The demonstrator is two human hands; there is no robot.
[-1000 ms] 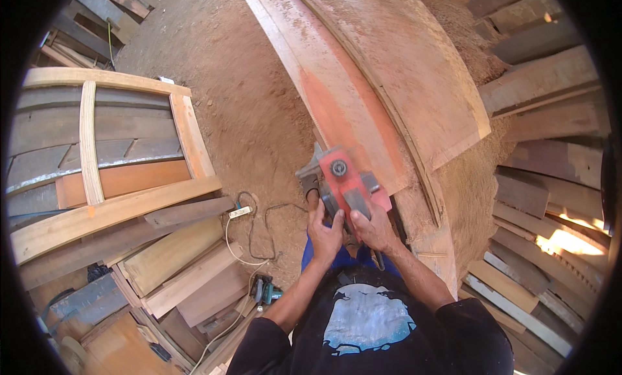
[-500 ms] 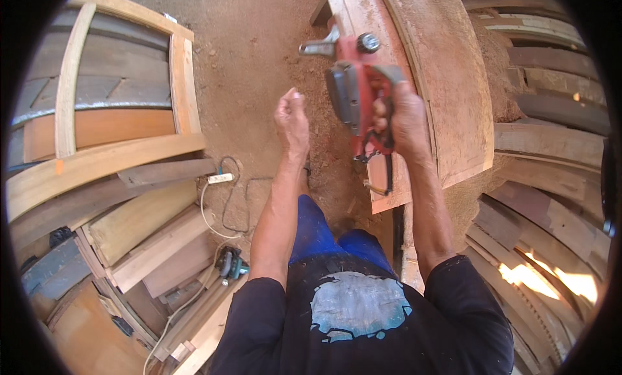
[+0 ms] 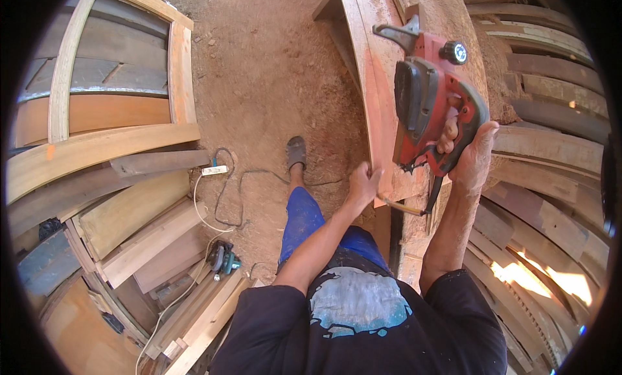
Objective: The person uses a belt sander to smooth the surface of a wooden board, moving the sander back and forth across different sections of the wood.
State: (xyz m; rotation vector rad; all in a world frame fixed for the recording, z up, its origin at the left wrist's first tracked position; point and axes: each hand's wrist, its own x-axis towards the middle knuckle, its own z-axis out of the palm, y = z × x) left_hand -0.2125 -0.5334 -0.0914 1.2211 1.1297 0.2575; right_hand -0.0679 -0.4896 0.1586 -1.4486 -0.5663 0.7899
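Note:
My right hand (image 3: pixel 468 148) is wrapped round the rear handle of a red and black electric planer (image 3: pixel 427 103). The tool is raised over the reddish wooden plank (image 3: pixel 376 77) and partly covers it. A black and yellowish power cord (image 3: pixel 405 207) trails from the planer's back end toward my left hand (image 3: pixel 367 186). That hand is by the plank's near left edge, with its fingers curled and thumb up. The cord meets it at the back; whether the fingers hold it is hidden.
A wooden frame (image 3: pixel 183 83) lies at the left over stacked boards. Below it are a white power strip (image 3: pixel 215 170) and a teal and black power tool (image 3: pixel 223 260) on timber. Several boards (image 3: pixel 551 148) line the right side. A dark cord crosses the dusty ground (image 3: pixel 259 83).
The planer has moved right in my right hand and shows larger. My left hand has come down and right, toward the cord and the plank's near edge. My sandalled foot now shows.

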